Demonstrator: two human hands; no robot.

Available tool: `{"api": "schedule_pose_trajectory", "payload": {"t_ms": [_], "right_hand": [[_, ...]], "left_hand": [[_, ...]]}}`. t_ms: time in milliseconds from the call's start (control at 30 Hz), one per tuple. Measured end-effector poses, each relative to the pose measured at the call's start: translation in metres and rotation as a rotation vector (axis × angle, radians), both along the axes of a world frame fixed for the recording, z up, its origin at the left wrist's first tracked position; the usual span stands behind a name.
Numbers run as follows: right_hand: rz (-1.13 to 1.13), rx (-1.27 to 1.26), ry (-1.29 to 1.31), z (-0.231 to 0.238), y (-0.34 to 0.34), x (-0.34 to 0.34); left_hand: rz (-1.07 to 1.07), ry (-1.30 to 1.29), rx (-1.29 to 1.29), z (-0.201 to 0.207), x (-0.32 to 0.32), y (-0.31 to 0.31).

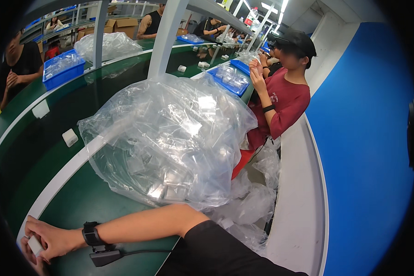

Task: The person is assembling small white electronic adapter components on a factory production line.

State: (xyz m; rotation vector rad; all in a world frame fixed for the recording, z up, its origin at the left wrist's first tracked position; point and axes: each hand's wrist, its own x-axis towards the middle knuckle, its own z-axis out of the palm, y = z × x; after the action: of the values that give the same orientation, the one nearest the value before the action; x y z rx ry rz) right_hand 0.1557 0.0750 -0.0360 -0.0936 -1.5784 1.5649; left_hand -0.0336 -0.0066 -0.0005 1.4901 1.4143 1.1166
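White and box-shaped, a small block (35, 245) is held at the lower left, at the fingertips of the right hand (55, 238). That hand is curled, with the block pinched between its bent fingers and thumb. The block's long axis is steeply slanted in the view, its lower end leaning rightward. It is set on the far left side of the right hand, away from the wrist. Just below, only a small part of the left hand (39, 266) is shown, close to the block; whether the block is also gripped by it cannot be told, as it is cut off by the dark rim.

Around the right wrist a black strap (92, 233) is worn, with a black device (105, 257) and a cable (147, 251) beside it. Beneath the forearm a green tabletop (87, 202) is seen, bordered by a pale rail (60, 184). Beyond the rail, up and slightly right of the right hand, a loose white piece (70, 137) is carried on the dark belt (32, 156); the right hand is the nearer one to it.

Farther up, a large clear plastic bag (170, 138) is spread over table and rail. Past it, a blue tray (230, 87) of clear packets is placed near a co-worker in dark red (287, 99).
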Motion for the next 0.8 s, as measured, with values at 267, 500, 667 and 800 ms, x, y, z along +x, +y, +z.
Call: {"api": "schedule_pose_trajectory", "payload": {"t_ms": [267,500,667,800], "right_hand": [[-0.029,-0.013,0.010,0.005,-0.004,0.008],[-0.086,0.064,0.035,0.013,-0.011,-0.010],[-0.125,0.107,-0.172,0.025,-0.001,0.036],[-0.225,0.164,-0.103,0.019,-0.002,0.026]], "left_hand": [[0.064,-0.086,0.055,-0.004,0.019,0.001],[0.054,-0.200,0.230,-0.015,0.004,0.001],[-0.012,-0.285,0.002,-0.005,0.033,0.013],[-0.071,-0.395,0.022,0.008,0.034,0.003]]}}
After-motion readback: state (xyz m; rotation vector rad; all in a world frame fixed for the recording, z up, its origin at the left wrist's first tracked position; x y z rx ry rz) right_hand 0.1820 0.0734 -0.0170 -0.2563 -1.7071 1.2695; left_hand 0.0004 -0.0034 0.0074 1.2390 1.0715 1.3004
